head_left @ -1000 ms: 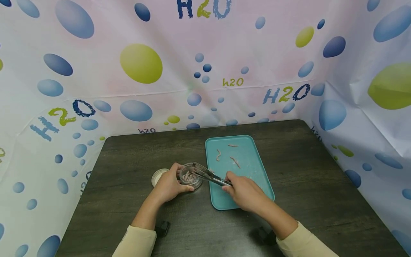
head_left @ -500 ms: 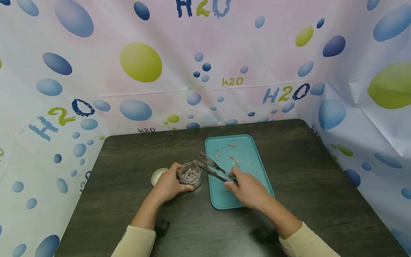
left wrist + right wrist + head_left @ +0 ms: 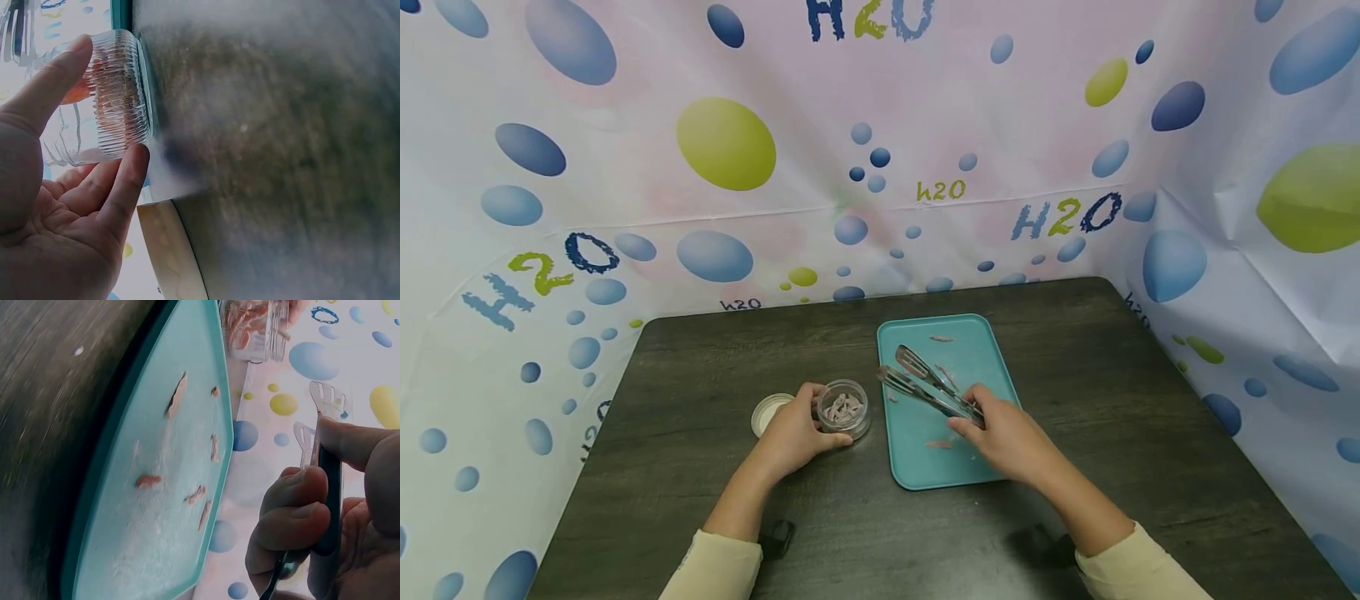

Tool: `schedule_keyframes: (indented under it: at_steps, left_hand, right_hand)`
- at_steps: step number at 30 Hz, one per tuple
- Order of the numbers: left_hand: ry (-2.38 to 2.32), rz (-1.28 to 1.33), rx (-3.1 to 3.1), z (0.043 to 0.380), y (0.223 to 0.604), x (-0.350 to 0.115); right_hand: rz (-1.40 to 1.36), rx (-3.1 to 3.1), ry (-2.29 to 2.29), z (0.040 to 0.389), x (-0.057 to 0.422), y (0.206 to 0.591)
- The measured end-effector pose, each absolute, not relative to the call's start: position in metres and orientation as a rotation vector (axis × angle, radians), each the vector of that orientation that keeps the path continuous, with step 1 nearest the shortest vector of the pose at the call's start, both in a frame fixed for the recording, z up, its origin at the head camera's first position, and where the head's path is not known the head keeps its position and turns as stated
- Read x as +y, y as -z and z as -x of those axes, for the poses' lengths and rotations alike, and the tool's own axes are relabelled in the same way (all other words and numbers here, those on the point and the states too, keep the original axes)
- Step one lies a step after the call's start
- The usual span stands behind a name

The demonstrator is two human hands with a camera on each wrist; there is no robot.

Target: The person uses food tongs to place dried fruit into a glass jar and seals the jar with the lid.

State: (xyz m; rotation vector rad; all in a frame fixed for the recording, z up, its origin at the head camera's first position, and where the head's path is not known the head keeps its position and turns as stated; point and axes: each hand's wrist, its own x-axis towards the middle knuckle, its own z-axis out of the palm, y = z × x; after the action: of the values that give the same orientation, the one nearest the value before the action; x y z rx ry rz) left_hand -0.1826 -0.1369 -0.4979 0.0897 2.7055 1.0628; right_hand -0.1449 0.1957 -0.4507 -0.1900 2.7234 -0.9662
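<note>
My left hand point(image 3: 793, 429) holds a small clear glass jar point(image 3: 844, 407) upright on the table, thumb on the near side and fingers round the far side. Pinkish-brown strips, like pieces of meat, lie in the uncovered jar. In the left wrist view its ribbed wall point(image 3: 119, 94) shows between thumb and fingers. My right hand point(image 3: 1011, 433) grips metal tongs point(image 3: 925, 387) by their dark-handled end, over the turquoise tray point(image 3: 917, 475). Their arms stand apart, with nothing visible between the tips. Several similar strips point(image 3: 178, 397) are scattered on the tray, partly hidden by the tongs in the head view.
A round cream lid point(image 3: 769, 411) lies left of the jar, partly behind my left hand. The dark wooden table point(image 3: 715, 358) backs onto a patterned sheet point(image 3: 820, 208), which also rises at both sides. A dark object point(image 3: 777, 537) shows beside my left sleeve.
The tongs have moved right, from above the jar's mouth to above the tray, and their arms have spread. My left hand and the jar have stayed in place.
</note>
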Motion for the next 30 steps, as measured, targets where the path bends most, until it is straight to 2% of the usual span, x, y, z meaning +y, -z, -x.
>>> schedule_keyframes:
  at_steps: [18,30]
  left_hand:
    - [-1.102,-0.143,2.706,0.186,0.499,-0.137]
    - [-1.106,-0.162,2.717,0.183,0.496,-0.137]
  right_hand:
    - [0.193,2.801,0.916,0.148,0.229,0.449]
    - [0.065,2.794,0.870,0.137,0.258,0.460]
